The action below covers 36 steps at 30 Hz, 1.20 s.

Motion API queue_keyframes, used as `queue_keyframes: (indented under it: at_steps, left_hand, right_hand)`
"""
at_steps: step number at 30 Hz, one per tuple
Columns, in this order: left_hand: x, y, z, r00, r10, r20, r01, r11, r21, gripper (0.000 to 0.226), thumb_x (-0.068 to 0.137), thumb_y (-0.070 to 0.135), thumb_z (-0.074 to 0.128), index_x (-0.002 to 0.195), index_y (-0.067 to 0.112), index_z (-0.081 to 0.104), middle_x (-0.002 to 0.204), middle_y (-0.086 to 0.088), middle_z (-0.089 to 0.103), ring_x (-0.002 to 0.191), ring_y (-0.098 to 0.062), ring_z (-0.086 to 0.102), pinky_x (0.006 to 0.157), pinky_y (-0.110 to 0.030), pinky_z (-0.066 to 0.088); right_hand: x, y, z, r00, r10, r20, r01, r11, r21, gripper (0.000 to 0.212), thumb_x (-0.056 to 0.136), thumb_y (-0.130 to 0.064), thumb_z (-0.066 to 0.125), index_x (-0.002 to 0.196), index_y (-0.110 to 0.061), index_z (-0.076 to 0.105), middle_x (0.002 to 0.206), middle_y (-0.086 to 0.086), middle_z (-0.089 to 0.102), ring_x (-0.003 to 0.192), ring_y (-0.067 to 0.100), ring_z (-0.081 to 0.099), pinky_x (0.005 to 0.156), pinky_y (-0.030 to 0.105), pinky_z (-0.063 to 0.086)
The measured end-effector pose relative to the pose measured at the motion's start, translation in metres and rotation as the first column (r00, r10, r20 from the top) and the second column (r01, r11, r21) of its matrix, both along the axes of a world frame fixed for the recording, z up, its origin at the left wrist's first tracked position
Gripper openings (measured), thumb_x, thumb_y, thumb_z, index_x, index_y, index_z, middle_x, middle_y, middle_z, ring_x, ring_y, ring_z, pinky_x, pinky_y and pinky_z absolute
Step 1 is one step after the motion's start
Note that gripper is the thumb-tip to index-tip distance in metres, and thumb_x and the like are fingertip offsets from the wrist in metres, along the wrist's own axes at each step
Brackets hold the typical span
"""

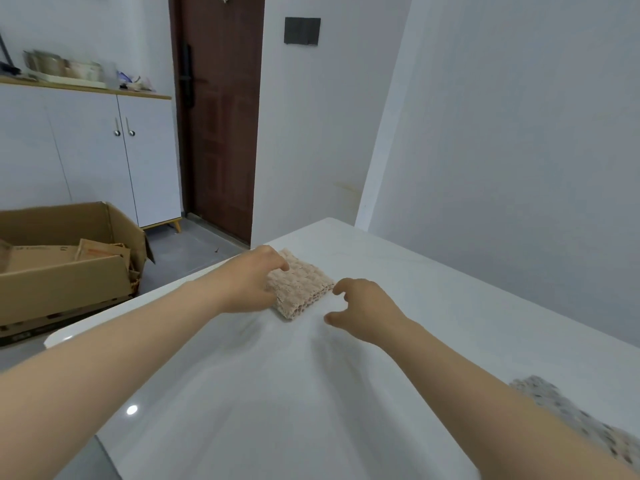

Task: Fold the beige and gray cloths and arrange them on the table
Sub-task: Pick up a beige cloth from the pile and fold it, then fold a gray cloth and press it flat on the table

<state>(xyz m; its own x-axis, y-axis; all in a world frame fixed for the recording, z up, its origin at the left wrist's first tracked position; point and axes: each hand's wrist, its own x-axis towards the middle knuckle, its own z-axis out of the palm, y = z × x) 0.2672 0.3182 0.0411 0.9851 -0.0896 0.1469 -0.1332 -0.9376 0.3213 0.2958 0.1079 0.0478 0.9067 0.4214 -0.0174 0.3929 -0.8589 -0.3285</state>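
The small beige waffle-knit cloth (300, 284) lies folded into a thick little square near the far left corner of the shiny white table (433, 306). It looks soft and light, with bumpy rows, so it should bend easily and will not break. The table top looks smooth, so the square might slide if it is pushed from one side. A good place to hold it seems to be at the two side edges, pressing all the layers together so the fold does not fall open. The left hand (254, 280) rests on the left side of the beige square, fingers bent down onto the top near the far edge; it touches the cloth but I cannot tell if it is pinching it. The right hand (363, 308) sits just beside the right corner of the square, fingers loosely curled and spread apart, holding nothing. The gray speckled fluffy cloth (575, 420) lies well apart, at the near right side of the table, partly hidden behind the right arm. It looks spread out and not yet folded.
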Motion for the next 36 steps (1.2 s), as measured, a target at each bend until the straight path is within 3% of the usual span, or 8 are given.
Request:
queue_keyframes:
  at_steps: [8,15,23,36]
  left_hand:
    - [-0.062,-0.056,0.02,0.995,-0.097,0.01,0.096,0.995,0.027,0.053,0.085,0.022,0.055,0.136,0.026,0.043,0.144,0.007,0.039,0.134,-0.011,0.034,0.11,-0.025,0.029]
    - [-0.112,-0.119,0.035,0.983,-0.18,0.034,0.181,0.983,-0.007,0.049,0.088,0.027,0.055,0.136,0.029,0.042,0.139,0.009,0.041,0.128,-0.008,0.039,0.1,-0.018,0.029]
    - [-0.16,-0.186,0.036,0.953,-0.301,0.044,0.3,0.954,0.024,0.048,0.088,0.03,0.052,0.135,0.031,0.04,0.134,0.012,0.044,0.122,-0.009,0.044,0.102,-0.028,0.038]
    - [-0.212,-0.286,0.031,0.877,-0.481,0.011,0.479,0.875,0.075,0.048,0.091,0.029,0.05,0.138,0.027,0.04,0.136,0.009,0.044,0.125,-0.009,0.042,0.104,-0.023,0.033]
  right_hand:
    - [-0.062,-0.063,0.022,0.998,0.025,0.05,-0.019,0.994,-0.108,0.049,0.088,-0.032,0.064,0.133,-0.02,0.049,0.122,-0.001,0.056,0.113,0.016,0.051,0.08,0.023,0.038]
    - [-0.121,-0.125,0.033,0.993,0.031,0.113,-0.007,0.978,-0.208,0.045,0.088,-0.033,0.061,0.131,-0.026,0.05,0.121,-0.006,0.058,0.11,0.012,0.053,0.076,0.022,0.034]
    - [-0.183,-0.197,0.043,0.983,0.04,0.179,0.012,0.961,-0.277,0.043,0.089,-0.032,0.059,0.13,-0.027,0.051,0.118,-0.006,0.06,0.107,0.013,0.056,0.084,0.026,0.045]
    - [-0.257,-0.301,0.05,0.981,-0.036,0.189,0.086,0.96,-0.268,0.041,0.09,-0.04,0.06,0.129,-0.03,0.052,0.122,-0.009,0.06,0.109,0.008,0.056,0.089,0.023,0.045]
